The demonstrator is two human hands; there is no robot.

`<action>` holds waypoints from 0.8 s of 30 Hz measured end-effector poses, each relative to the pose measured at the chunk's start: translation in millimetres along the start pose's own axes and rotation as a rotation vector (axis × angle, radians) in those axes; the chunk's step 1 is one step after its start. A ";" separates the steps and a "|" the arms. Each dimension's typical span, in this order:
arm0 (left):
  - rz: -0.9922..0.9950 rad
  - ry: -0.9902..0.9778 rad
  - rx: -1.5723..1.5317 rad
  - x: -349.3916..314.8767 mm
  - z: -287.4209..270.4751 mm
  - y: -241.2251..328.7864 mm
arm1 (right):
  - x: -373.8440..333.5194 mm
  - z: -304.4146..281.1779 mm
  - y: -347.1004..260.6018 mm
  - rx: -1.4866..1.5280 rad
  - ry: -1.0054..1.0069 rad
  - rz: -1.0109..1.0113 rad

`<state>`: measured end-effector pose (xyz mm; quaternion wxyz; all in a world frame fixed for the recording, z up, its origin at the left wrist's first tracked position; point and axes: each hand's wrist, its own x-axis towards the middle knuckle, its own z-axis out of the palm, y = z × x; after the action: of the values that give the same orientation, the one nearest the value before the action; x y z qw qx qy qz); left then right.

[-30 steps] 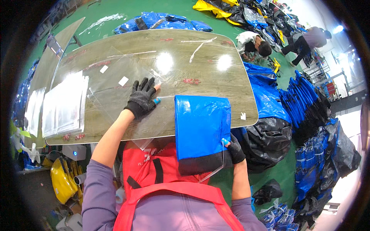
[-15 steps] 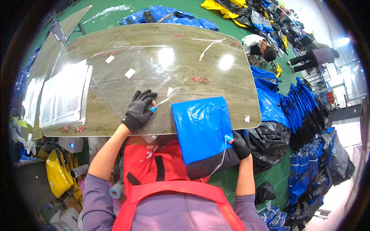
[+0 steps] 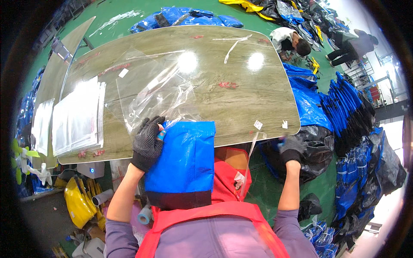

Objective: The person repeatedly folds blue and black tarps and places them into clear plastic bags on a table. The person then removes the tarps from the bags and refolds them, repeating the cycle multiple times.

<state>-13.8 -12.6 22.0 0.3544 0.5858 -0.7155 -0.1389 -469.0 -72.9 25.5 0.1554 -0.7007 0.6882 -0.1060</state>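
The left hand (image 3: pixel 147 142), in a black dotted glove, is lying curled on the upper left corner of a folded blue bag (image 3: pixel 183 161), pinching that corner together with the edge of a clear plastic sleeve (image 3: pixel 150 92); a small blue piece is showing between its fingers, too small to tell what it is. The blue bag is hanging over the near edge of the wooden table (image 3: pixel 241 99), its top part resting on the tabletop and its dark lower band dangling in front of the person's red apron (image 3: pixel 223 180). The clear sleeve is spreading out crumpled on the table just beyond the bag.

The right hand (image 3: pixel 291 148), also gloved, is reaching off the right of the bag, past the table's near right corner, over a black bag (image 3: pixel 318 150) of goods on the floor; its fingers are bent, and I cannot tell whether it is gripping anything.

Left of the blue bag, a stack of clear sleeves (image 3: pixel 77 116) is lying on the table. Far beyond the table, two people (image 3: pixel 297 41) are crouching among heaps of blue and yellow bags. Right of the table, bundles of blue bags (image 3: pixel 352 103) are standing in rows
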 end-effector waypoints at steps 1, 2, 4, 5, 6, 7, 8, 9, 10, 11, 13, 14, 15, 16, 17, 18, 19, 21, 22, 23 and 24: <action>0.019 0.009 0.007 -0.7 1.6 0.2 | 2.6 -10.9 0.0 0.053 0.145 -0.123; -0.024 -0.009 0.013 -0.9 3.8 0.8 | 5.7 -14.5 -7.3 0.080 0.308 -0.229; 0.019 0.004 0.022 0.2 6.4 2.7 | 12.0 -3.1 -46.5 0.138 0.650 -0.382; 0.049 0.032 0.025 1.0 7.2 3.9 | 24.4 15.0 -74.7 0.651 0.251 -0.271; 0.027 0.013 0.019 1.0 6.8 5.3 | 35.6 33.2 -101.2 0.768 -0.013 -0.207; 0.020 -0.007 0.027 1.0 6.6 6.6 | 51.8 53.6 -124.6 0.885 -0.366 -0.011; 0.012 -0.010 0.032 0.3 5.4 8.0 | 65.4 74.0 -145.2 1.023 -0.569 0.042; 0.022 0.010 0.036 -0.7 4.4 9.4 | 78.6 89.6 -155.9 0.728 -0.642 -0.025; 0.012 -0.011 0.008 -2.5 3.3 10.6 | 86.8 102.2 -162.2 0.768 -0.677 -0.214; 0.018 -0.045 0.051 -4.3 2.4 11.9 | 94.6 107.8 -162.0 0.859 -0.736 -0.168; 0.072 -0.070 0.121 -7.8 1.6 13.9 | 95.0 109.1 -151.2 1.144 -0.827 -0.245; 0.073 -0.106 0.159 -9.4 2.1 14.3 | 89.4 104.7 -142.6 1.069 -0.684 -0.253; 0.068 -0.097 0.161 -11.0 2.5 15.1 | 80.0 97.7 -134.1 1.139 -0.622 -0.221; 0.064 -0.097 0.169 -12.1 3.7 15.4 | 68.7 90.2 -128.0 1.206 -0.689 -0.238; 0.061 -0.097 0.177 -13.3 4.7 15.9 | 55.1 85.2 -124.8 1.298 -0.619 -0.210; 0.057 -0.112 0.185 -14.0 6.4 15.7 | 43.3 80.4 -122.9 1.292 -0.715 -0.120; 0.074 -0.123 0.189 -15.0 8.0 15.3 | 33.8 77.3 -122.0 1.249 -0.778 0.006; 0.084 -0.125 0.201 -16.5 11.6 12.8 | 19.5 77.3 -124.5 1.182 -0.663 -0.034; 0.098 -0.127 0.189 -17.5 12.8 11.0 | 11.9 81.4 -127.8 1.124 -0.673 -0.040; 0.098 -0.118 0.185 -18.8 14.0 8.6 | 7.7 86.1 -131.5 1.101 -0.626 -0.091; 0.118 -0.103 0.211 -20.7 14.0 5.7 | -1.7 93.4 -135.7 1.173 -0.502 -0.053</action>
<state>-26.1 5.3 8.5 0.2614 0.5689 -0.7765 -0.0716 -308.8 -63.9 -11.9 0.6671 -0.5196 0.4407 -0.3014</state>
